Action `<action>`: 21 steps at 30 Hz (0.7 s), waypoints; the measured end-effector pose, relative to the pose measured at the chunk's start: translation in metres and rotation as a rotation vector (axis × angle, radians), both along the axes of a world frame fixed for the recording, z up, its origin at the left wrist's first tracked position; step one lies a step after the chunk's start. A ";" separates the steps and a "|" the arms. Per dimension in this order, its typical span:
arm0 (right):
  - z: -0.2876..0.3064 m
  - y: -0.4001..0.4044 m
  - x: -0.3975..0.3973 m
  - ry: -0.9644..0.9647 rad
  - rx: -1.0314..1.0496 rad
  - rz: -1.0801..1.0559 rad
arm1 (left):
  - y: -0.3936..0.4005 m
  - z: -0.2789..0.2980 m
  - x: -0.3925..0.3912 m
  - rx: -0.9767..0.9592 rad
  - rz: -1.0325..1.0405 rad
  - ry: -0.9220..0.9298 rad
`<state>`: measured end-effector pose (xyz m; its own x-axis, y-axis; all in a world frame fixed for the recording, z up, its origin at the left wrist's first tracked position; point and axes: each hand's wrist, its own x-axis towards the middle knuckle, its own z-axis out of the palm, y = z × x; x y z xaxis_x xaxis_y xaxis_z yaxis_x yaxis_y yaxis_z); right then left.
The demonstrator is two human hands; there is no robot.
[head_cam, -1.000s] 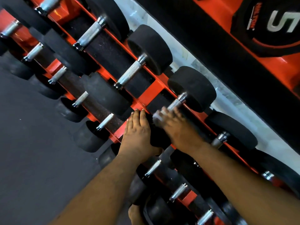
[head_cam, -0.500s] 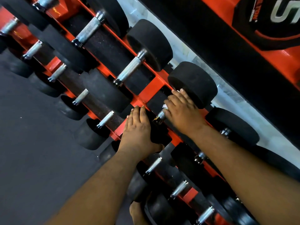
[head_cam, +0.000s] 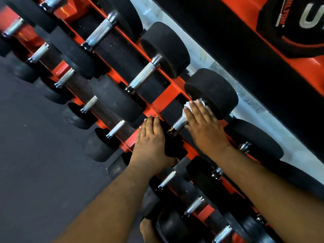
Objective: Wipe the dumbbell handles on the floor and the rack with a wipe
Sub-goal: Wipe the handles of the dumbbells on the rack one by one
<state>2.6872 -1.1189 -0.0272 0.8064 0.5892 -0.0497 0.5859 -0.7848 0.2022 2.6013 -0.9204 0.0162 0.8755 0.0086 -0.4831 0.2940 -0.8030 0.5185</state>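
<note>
The white wipe lies under the right hand, apparently pressed flat-fingered onto the dumbbell handle; the left hand rests open on its near head.

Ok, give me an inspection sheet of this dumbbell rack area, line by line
Surface: dark floor beside an orange rack.
Job's things: white wipe lies on the knurled handle of a black dumbbell on the rack.
Clutter: nothing seen.
Hands: right hand presses the wipe on the handle, fingers fairly straight; left hand rests on that dumbbell's near head.
Cables: nothing seen.
Surroundings: further dumbbells in rows on the rack; black and orange wall panel behind.
</note>
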 end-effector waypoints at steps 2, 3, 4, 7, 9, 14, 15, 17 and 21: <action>-0.005 0.012 -0.014 0.037 0.009 0.053 | 0.000 0.002 0.001 -0.001 0.009 0.002; -0.006 0.014 -0.019 0.064 -0.017 0.130 | 0.000 0.003 0.001 -0.006 0.011 -0.001; -0.006 0.014 -0.020 0.073 -0.060 0.196 | 0.000 0.004 0.000 -0.008 0.013 -0.003; 0.002 0.013 -0.007 -0.005 -0.120 0.068 | -0.001 0.004 0.000 -0.011 0.015 0.000; 0.000 0.018 -0.005 -0.067 -0.122 -0.075 | 0.000 0.003 -0.001 -0.010 0.013 -0.004; -0.012 0.036 -0.026 -0.014 -0.027 -0.055 | -0.001 0.002 0.000 -0.002 0.008 -0.010; -0.012 0.034 -0.027 0.008 0.001 0.004 | -0.001 0.002 0.001 0.004 0.008 -0.011; -0.012 0.024 -0.024 0.073 0.061 0.163 | -0.002 0.002 0.002 0.011 0.006 -0.005; -0.011 -0.002 -0.016 0.146 0.131 0.427 | -0.001 0.004 0.004 0.020 0.001 0.011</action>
<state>2.6707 -1.1208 -0.0382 0.4807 0.8756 -0.0477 0.8768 -0.4808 0.0096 2.6049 -0.9216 0.0201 0.8702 0.0193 -0.4923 0.3002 -0.8131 0.4988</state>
